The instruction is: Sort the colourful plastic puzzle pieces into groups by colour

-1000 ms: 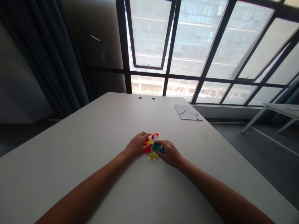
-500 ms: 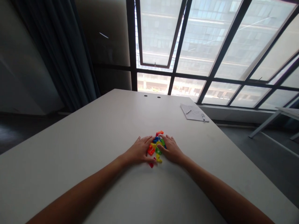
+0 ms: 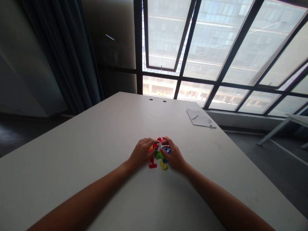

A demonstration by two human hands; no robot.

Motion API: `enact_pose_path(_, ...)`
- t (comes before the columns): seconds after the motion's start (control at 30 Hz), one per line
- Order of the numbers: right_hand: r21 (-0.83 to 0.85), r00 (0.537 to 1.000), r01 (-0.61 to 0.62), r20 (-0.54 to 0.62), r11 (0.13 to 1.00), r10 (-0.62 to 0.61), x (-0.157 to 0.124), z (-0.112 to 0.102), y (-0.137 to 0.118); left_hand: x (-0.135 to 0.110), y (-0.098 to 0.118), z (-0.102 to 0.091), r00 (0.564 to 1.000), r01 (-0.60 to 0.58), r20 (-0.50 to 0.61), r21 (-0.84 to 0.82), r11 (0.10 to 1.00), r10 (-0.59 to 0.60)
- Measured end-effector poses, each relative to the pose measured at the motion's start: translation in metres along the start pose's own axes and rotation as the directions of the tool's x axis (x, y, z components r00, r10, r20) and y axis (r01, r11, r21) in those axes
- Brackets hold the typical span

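on the white worktop (image 3: 72,166), left-hand grip (image 3: 141,153) and right-hand grip (image 3: 174,156) sit half closed either side of a heap of small multicoloured plastic pieces (image 3: 158,155), touching it; any piece held cannot be told.

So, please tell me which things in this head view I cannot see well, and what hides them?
- The middle of the pile of coloured plastic pieces: covered by the left hand and right hand, so its shapes cannot be told.
- Any writing on the sheet of paper: too small to read.
- The white side table: cut off by the right edge.
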State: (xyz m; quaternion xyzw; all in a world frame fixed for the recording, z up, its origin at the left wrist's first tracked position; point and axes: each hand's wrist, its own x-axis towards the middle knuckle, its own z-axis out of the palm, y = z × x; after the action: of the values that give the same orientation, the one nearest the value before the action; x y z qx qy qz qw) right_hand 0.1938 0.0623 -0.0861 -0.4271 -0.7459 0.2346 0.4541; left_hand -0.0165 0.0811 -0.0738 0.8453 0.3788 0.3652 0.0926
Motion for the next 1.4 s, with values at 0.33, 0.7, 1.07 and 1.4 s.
enact_pose_path(0.33, -0.299, 0.962, -0.036, 0.247, 0.954, 0.114, 0.037, -0.027, 0.053, -0.023, 0.037, 0.0, 0.97, -0.211, 0.181, 0.305, 0.929, 0.161)
enact_pose_path(0.7, 0.417, 0.956, -0.287, 0.183, 0.863, 0.229, -0.001, -0.053, 0.029, -0.026, 0.066, 0.018, 0.86, -0.496, 0.294, 0.296, 0.816, 0.416)
enact_pose_path(1.07, 0.52, 0.912, -0.252, -0.155, 0.816, 0.38, -0.014, -0.057, 0.043, 0.025, 0.062, 0.057, 0.969, -0.149, 0.243, 0.411, 0.9, 0.049)
enact_pose_path(1.4, 0.312, 0.906, -0.296, -0.209, 0.903, 0.369, -0.01, -0.054, 0.054, 0.034, 0.055, 0.06, 0.974, -0.147, 0.215, 0.349, 0.925, 0.074)
